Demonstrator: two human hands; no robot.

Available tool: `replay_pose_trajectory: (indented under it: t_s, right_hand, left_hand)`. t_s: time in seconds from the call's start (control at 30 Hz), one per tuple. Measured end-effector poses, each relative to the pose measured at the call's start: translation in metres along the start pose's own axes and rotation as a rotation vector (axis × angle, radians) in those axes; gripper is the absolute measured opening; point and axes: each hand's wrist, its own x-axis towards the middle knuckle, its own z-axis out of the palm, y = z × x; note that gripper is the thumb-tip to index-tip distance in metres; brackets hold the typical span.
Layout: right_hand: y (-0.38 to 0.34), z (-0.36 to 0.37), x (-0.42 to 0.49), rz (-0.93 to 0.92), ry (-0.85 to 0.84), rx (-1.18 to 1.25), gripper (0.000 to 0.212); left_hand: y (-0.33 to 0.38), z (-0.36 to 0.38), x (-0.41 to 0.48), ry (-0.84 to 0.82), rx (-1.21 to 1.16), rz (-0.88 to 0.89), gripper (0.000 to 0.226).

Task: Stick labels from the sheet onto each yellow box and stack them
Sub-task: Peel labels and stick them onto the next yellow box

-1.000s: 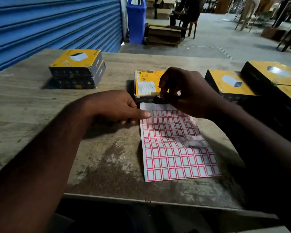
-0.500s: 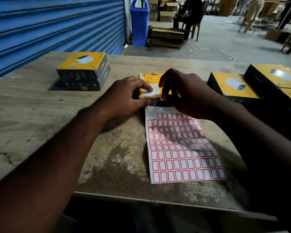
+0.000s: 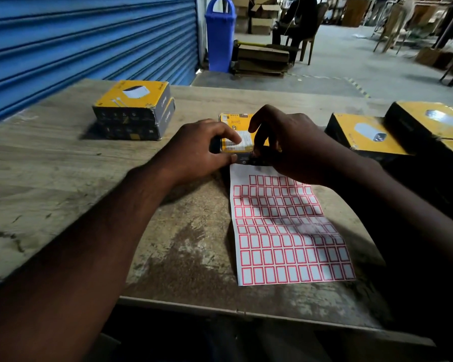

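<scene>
A stack of two boxes point(image 3: 134, 108) is sitting on the far left of the desk point(image 3: 50, 165), and more yellow-topped boxes point(image 3: 369, 134) are crowding the right side, close to the right forearm. Beyond the far edge, a blue shutter point(image 3: 89, 43), a blue bin point(image 3: 220, 35) and flat cartons point(image 3: 262, 56) are standing on the floor. The label sheet point(image 3: 285, 226) is lying flat near the front edge, its top edge just meeting the yellow box point(image 3: 236, 121) at mid-desk. Bare wood is lying open to the left of the sheet. The left grip point(image 3: 202, 150) is pinching the box's near left corner, forefinger on top and thumb on the side. The right grip point(image 3: 290, 145) is curling down over the box's near edge, fingertips drawn together; I cannot tell what they are pinching.
</scene>
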Motion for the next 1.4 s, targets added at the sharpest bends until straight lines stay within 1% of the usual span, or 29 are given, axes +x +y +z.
replay_pose_trajectory:
  t_s: [0.43, 0.67, 0.83, 0.93, 1.07, 1.17, 1.23, 1.4]
  right_hand:
    - [0.008, 0.006, 0.004, 0.001, 0.016, 0.003, 0.058]
    - [0.015, 0.004, 0.001, -0.021, 0.092, -0.005, 0.06]
    - [0.025, 0.012, 0.002, 0.0, 0.098, 0.016, 0.042]
    - [0.028, 0.017, 0.004, 0.007, 0.13, 0.022, 0.037]
    - [0.029, 0.018, 0.003, 0.018, 0.179, 0.117, 0.038]
    - [0.029, 0.016, 0.002, 0.037, 0.156, 0.209, 0.044]
    - [0.03, 0.014, 0.001, 0.045, 0.14, 0.22, 0.047]
    - [0.031, 0.017, 0.0, 0.061, 0.169, 0.296, 0.048]
  left_hand:
    - [-0.001, -0.002, 0.001, -0.012, -0.025, -0.029, 0.036]
    - [-0.002, -0.003, 0.0, -0.025, -0.047, -0.058, 0.038]
    - [-0.001, -0.002, -0.001, -0.017, -0.06, -0.068, 0.037]
    - [-0.001, -0.003, -0.002, -0.016, -0.067, -0.076, 0.037]
    - [-0.001, -0.003, -0.001, -0.02, -0.063, -0.083, 0.037]
    - [-0.001, -0.003, 0.0, -0.023, -0.071, -0.099, 0.038]
    - [-0.001, -0.003, -0.001, -0.021, -0.095, -0.108, 0.037]
    - [-0.001, -0.003, -0.001, -0.021, -0.086, -0.103, 0.036]
